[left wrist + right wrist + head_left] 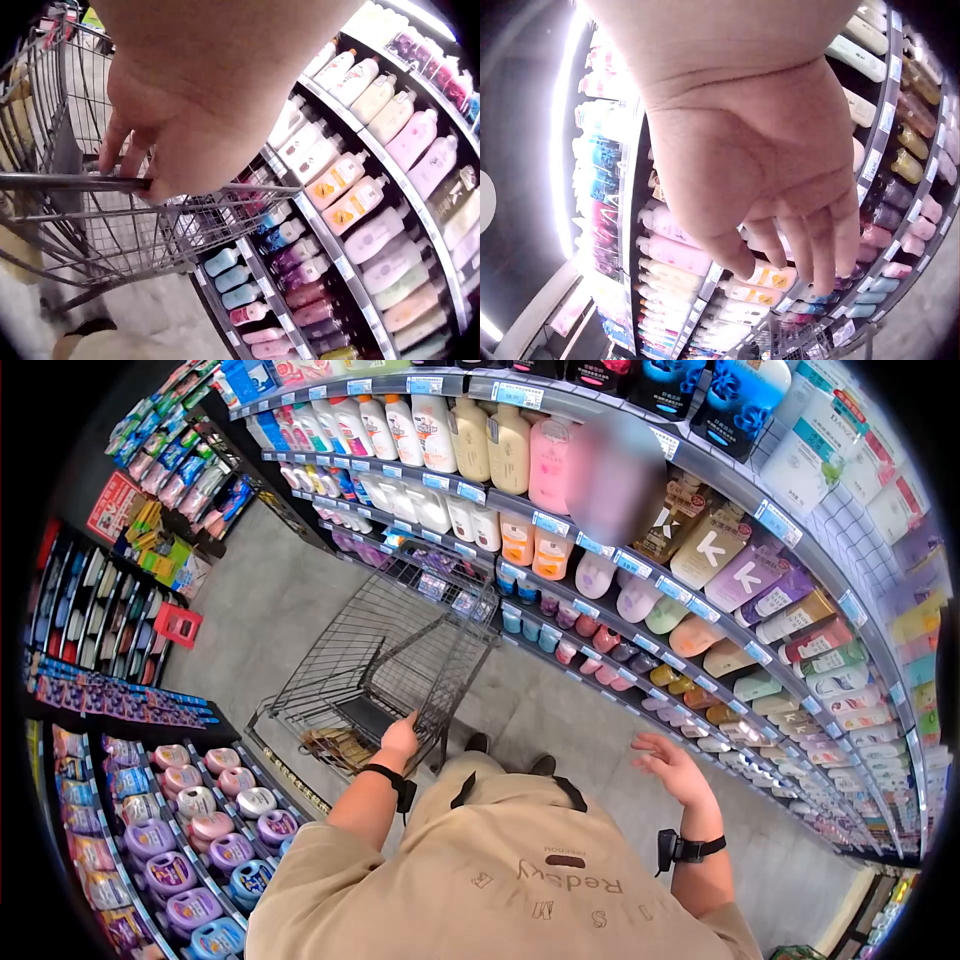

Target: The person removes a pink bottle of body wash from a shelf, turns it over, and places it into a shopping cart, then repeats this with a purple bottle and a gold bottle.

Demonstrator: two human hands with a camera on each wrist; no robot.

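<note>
The left hand (400, 740) grips the handle of a grey wire shopping cart (345, 650); in the left wrist view that hand (180, 142) has its fingers around the bar (67, 182). A brown item (340, 748) lies in the cart. Out to the right, the right hand (672, 768) hangs in the air before the shelves, holding nothing. Its fingers are loosely bent and spread in the right wrist view, where the hand (757, 172) shows its palm side.
Shelves of bottles (510, 445) curve along the right. At lower left stands a display of purple and pink containers (168, 868). A red basket-like item (178, 624) is at the left, beside the grey floor (240, 595). A blurred patch covers part of the upper shelf.
</note>
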